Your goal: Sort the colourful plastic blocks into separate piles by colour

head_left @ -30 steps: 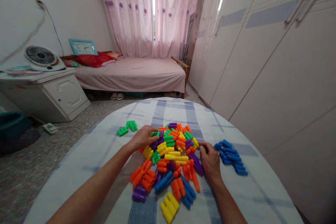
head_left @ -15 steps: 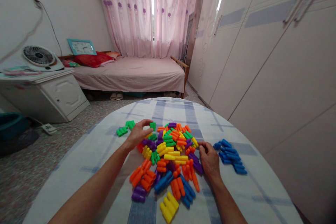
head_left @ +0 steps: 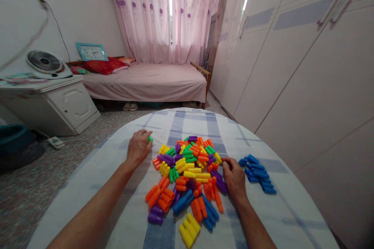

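At the far left of the tablecloth my left hand (head_left: 140,147) has its fingers closed around a green plastic building block (head_left: 150,139), only a bit of which shows. The hand covers the spot where other green blocks lay. My right hand (head_left: 234,177) rests at the right side of a mixed pile of blocks, its fingers curled. Its fingertips are by a yellow block (head_left: 217,158) and next to a purple block (head_left: 219,181); whether anything is inside them is hidden. The pile also holds orange blocks (head_left: 199,208), a nearer yellow block (head_left: 189,230) and green ones (head_left: 173,174).
A separate group of blue blocks (head_left: 258,174) lies right of my right hand. The round table wears a checked cloth (head_left: 189,118). Beyond it stand a bed (head_left: 152,81), a cabinet (head_left: 73,107) with a fan (head_left: 45,63), and a wardrobe (head_left: 315,97) along the right.
My left hand has moved left from the pile's far edge with a green block, over to the green group. My right hand has stayed in place.
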### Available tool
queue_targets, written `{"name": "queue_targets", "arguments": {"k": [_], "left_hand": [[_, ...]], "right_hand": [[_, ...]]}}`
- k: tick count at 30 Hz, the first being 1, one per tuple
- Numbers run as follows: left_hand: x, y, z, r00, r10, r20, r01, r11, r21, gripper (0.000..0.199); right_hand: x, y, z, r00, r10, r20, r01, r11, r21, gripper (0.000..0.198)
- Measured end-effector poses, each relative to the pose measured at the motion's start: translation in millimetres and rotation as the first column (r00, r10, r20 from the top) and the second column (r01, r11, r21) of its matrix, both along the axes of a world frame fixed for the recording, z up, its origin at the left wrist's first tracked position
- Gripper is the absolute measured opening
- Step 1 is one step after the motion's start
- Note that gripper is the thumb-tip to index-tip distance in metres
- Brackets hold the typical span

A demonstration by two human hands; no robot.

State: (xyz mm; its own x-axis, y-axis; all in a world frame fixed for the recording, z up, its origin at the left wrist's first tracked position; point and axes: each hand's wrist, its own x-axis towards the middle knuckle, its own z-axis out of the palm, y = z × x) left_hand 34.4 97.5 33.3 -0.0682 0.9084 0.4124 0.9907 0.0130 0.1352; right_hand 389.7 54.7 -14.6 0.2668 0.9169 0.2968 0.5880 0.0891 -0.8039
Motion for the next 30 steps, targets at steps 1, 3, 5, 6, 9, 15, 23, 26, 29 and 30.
{"name": "queue_targets", "arguments": {"k": [1,3,5,6,9,15,23,26,29,30], "left_hand": [[9,-2,1.9,0.998,-0.06,0.024,0.06,0.998,0.002,0.036],[29,-6,5.1,0.982,-0.178,0.067,0.182,0.982,-0.058,0.031],[48,-9,6.6,0.971,-0.23,0.064,0.237,0.957,-0.166,0.031],[56,-10,6.6,0.972,-0.229,0.046,0.233,0.949,-0.213,0.031],[72,-10,5.4,0.982,-0.19,-0.008,0.179,0.939,-0.295,0.025],[76,-10,7.2,0.988,-0.146,0.043,0.152,0.934,-0.323,0.018],[12,-4,17.1,0.958,0.059,0.279,-0.05,0.998,-0.039,0.029],[-14,-5,6.3,0.959,0.166,0.229,-0.153,0.985,-0.075,0.032],[-26,-7,-10.8,0.967,0.164,0.194,-0.152,0.985,-0.078,0.033],[-27,-8,-15.6,0.969,0.151,0.193,-0.141,0.988,-0.063,0.034]], "right_hand": [[0,0,0,1.0,0.004,-0.001,-0.004,1.0,0.002,0.033],[0,0,1,1.0,0.005,-0.008,-0.005,1.0,0.007,0.033],[0,0,1,1.0,-0.004,-0.015,0.004,1.0,0.007,0.033],[0,0,1,1.0,-0.007,-0.015,0.007,1.0,0.006,0.033],[1,0,-1,1.0,-0.001,-0.009,0.001,1.0,0.001,0.033],[2,2,-3,1.0,0.009,-0.011,-0.009,1.0,0.002,0.033],[1,1,-3,1.0,0.007,-0.014,-0.007,1.0,0.001,0.032],[2,2,-4,1.0,0.003,-0.009,-0.003,1.0,0.001,0.032],[2,2,-5,1.0,0.007,-0.002,-0.007,1.0,0.014,0.032],[2,2,-5,1.0,0.008,0.002,-0.008,1.0,0.017,0.032]]}}
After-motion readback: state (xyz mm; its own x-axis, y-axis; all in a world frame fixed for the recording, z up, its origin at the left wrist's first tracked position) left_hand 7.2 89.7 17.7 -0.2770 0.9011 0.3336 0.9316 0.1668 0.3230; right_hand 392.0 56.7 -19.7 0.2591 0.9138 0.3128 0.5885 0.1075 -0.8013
